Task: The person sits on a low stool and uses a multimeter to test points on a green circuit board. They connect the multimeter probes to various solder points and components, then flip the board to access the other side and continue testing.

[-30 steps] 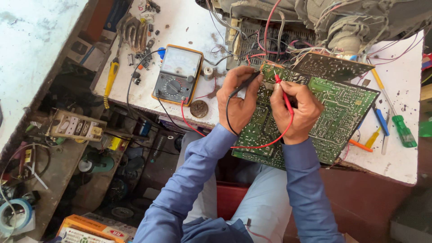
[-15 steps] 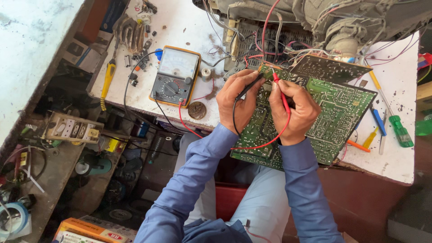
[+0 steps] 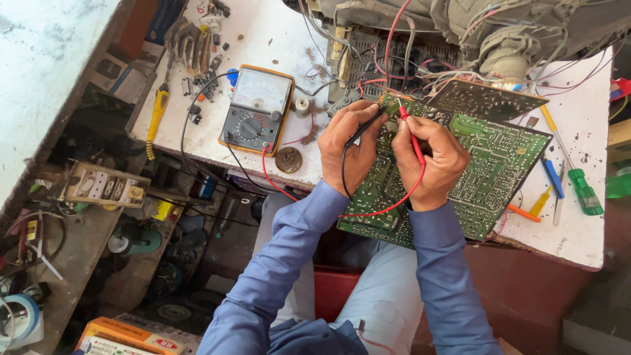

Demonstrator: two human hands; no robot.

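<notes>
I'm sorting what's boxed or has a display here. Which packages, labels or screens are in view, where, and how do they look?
Meter: on the white bench left of the left hand; dark body, orange rim, pale dial window, round selector knob.
Carton: bottom left on the floor; flat, orange and white.
Yellow label: on the left shelf; small, rectangular.

Two bare hands work at the white tabletop (image 3: 276,33): the left hand (image 3: 348,144) and the right hand (image 3: 430,161). Two slim probes: one black probe (image 3: 367,128), one red probe (image 3: 413,138). One large green printed circuit board (image 3: 486,171) over the near edge. One analogue multimeter with an orange rim (image 3: 256,112) near the left edge. One round brown disc (image 3: 288,160) at the near edge. One yellow-handled tool (image 3: 158,115) on the left edge. Toward the right edge, one green-handled screwdriver (image 3: 585,190) and one blue-handled screwdriver (image 3: 553,177).
</notes>
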